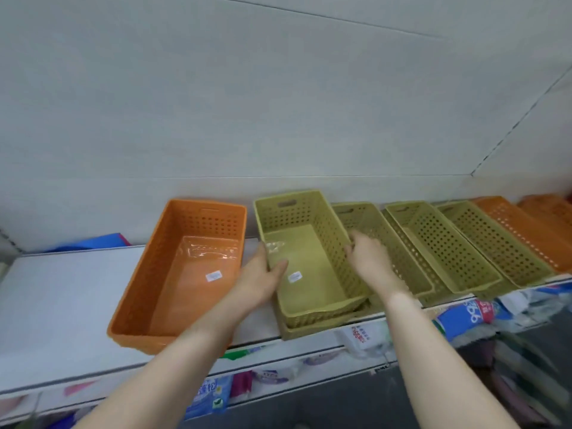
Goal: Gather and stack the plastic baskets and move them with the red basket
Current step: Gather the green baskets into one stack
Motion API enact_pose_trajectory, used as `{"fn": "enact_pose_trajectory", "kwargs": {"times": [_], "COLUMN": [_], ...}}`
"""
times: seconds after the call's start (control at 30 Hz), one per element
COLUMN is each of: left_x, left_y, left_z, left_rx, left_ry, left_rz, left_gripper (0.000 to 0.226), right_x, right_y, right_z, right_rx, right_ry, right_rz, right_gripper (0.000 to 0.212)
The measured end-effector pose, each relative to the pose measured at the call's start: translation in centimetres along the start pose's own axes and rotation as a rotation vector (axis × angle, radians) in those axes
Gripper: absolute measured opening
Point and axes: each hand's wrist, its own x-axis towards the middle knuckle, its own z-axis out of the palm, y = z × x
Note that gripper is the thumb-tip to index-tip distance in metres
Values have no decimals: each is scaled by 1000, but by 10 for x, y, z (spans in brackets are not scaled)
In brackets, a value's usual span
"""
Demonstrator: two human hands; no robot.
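An olive-green perforated plastic basket [312, 267] sits nested in a second green basket [312, 329] on a white shelf [55, 305]. My left hand [263, 280] grips its left wall, thumb inside. My right hand [368, 261] holds its right wall. To the left stands an orange basket [185, 274], empty but for a label and clear film. To the right lie more green baskets [383, 236] [439, 246] [492, 243], leaning in a row, then orange ones [523, 230] at the far right. No red basket is in view.
A pale wall [278, 103] rises behind the shelf. Below the shelf edge hang packaged goods [470, 314] and price tags [360, 334]. A blue item [93, 243] lies at the back left. The shelf's left part is bare.
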Motion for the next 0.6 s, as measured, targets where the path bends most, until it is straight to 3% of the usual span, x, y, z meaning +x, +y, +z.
{"fn": "enact_pose_trajectory", "kwargs": {"times": [0.1, 0.17, 0.3, 0.47, 0.6], "left_x": [13, 17, 17, 16, 15], "left_y": [-7, -13, -14, -4, -3], "left_z": [30, 42, 56, 67, 66], "left_rx": [51, 29, 3, 65, 103], "left_ry": [30, 68, 190, 285, 277], "left_rz": [-231, -315, -365, -389, -418], "left_gripper": [55, 46, 41, 42, 43], "right_x": [4, 9, 43, 75, 73], "right_y": [16, 32, 83, 131, 141], "right_z": [22, 18, -12, -18, -4], "right_rx": [30, 95, 72, -156, -145], "right_ry": [-110, -66, 138, -75, -51], "right_rz": [-21, -82, -13, 139, 119], "right_gripper": [24, 29, 35, 31, 40]}}
